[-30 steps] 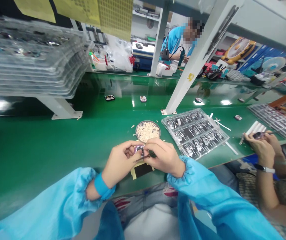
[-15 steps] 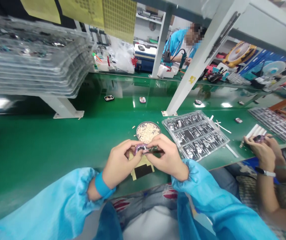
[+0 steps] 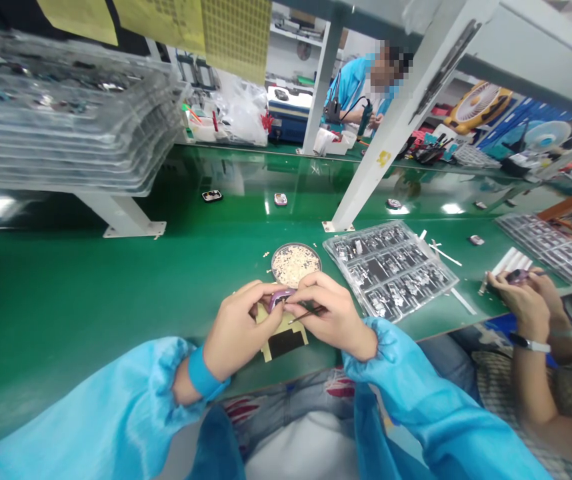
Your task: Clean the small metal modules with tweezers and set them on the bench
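Note:
My left hand [image 3: 240, 323] is closed round a small purple device casing [image 3: 279, 296], holding it tilted above the green bench. At the casing's right edge, the thumb and index fingertips of my right hand [image 3: 335, 310] are pressed together. A thin dark tool that looks like tweezers [image 3: 307, 315] lies across the fingers of that hand, its tip pointing down and left. Whether a tiny part sits between the right fingertips is hidden. Below both hands is a yellow sheet [image 3: 267, 348] with a black patch. Just beyond them stands a round dish [image 3: 273, 267] full of tiny cream-coloured pieces.
A clear compartment tray [image 3: 342, 275] of small parts lies to the right. Small device casings [image 3: 280, 199] rest along the far strip. Stacked clear trays [image 3: 131, 160] stand at left on a shelf with white posts [image 3: 361, 160]. A co-worker's hands [image 3: 526, 300] work at far right.
My right fingertips have come to the casing's edge, and the tool has swung from lying level at the casing to pointing down and away from it. The casing has tilted slightly.

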{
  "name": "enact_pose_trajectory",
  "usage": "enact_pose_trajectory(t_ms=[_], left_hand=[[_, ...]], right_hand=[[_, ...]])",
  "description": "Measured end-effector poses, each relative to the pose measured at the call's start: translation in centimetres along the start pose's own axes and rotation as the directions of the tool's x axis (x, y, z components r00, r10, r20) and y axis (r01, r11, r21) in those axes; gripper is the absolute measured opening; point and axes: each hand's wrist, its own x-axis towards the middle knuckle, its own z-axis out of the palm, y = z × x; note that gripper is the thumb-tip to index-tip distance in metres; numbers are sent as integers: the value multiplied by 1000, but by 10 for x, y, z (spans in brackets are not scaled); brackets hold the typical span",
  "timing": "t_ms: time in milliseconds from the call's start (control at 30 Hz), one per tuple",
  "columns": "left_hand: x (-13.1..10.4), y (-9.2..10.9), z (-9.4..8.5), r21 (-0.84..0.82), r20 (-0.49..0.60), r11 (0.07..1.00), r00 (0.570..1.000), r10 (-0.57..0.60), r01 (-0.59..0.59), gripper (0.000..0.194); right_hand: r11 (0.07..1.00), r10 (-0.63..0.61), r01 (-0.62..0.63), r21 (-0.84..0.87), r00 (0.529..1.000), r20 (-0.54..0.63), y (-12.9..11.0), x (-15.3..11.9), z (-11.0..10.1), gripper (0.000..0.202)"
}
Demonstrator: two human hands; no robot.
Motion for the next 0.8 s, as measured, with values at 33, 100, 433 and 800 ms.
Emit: enact_pose_trajectory(t_ms=[33, 100, 433, 800], left_hand=[[0, 0, 0, 6, -1, 1000, 1000, 9, -9, 20], [-1, 0, -1, 22, -5, 999, 1000, 28, -28, 22], [-2, -1, -3, 97, -11, 990, 994, 104, -103, 25], [-2, -4, -2, 124, -3, 988, 995, 95, -94, 23]], right_hand=[[1000, 8, -8, 12, 1000, 0, -1, 1, 0, 12], [999, 30, -30, 34, 1000, 5, -2, 3, 0, 13], [985, 142, -140, 104, 990, -10, -3, 2, 4, 17], [991, 120, -126, 53, 988, 97, -5, 3, 1, 6]])
